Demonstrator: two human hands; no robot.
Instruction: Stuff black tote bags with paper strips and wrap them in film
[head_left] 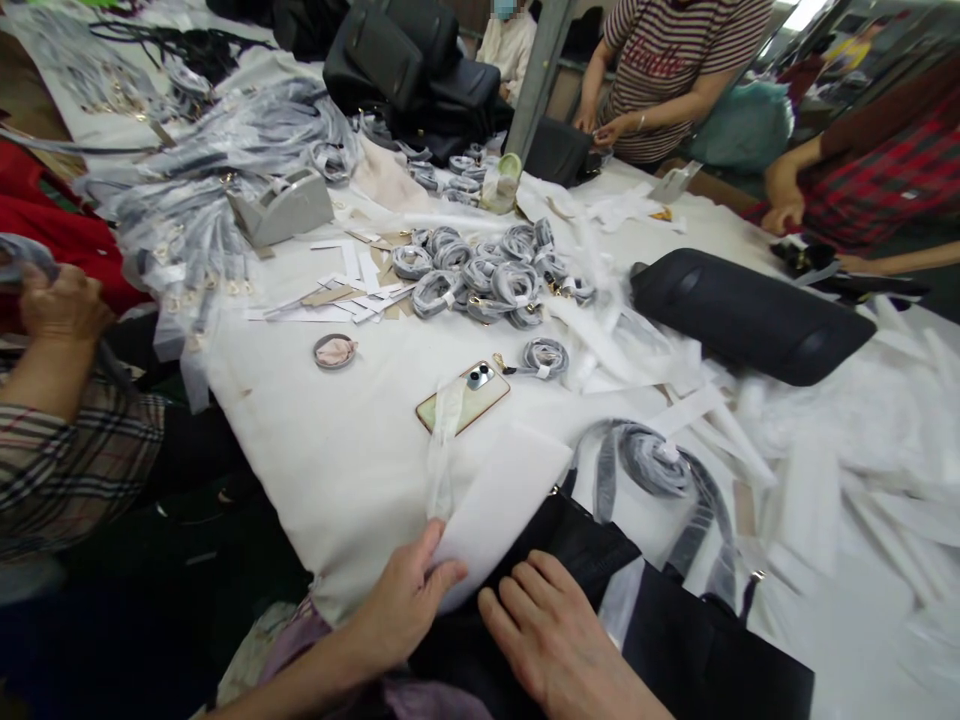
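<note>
My left hand (409,600) is closed on a white foam sheet (510,490), pinched between thumb and fingers near its lower end. A translucent strip (444,450) runs up from beside those fingertips, over a phone (469,398). A black bag (712,640) lies in front of me with the foam sheet against its near left part. On the bag's upper side, my right hand (551,630) grips the black material with bent fingers; its thumb is hidden. A wrapped strap (652,462) lies coiled beyond the bag, its bands running down to it.
Coiled grey straps (480,270) are heaped mid-table, near a tape dispenser (281,205) and a small round dish (334,351). A black bag panel (754,312) and white foam scraps (810,490) cover the right. Co-workers stand around the table; a metal post (541,80) rises behind.
</note>
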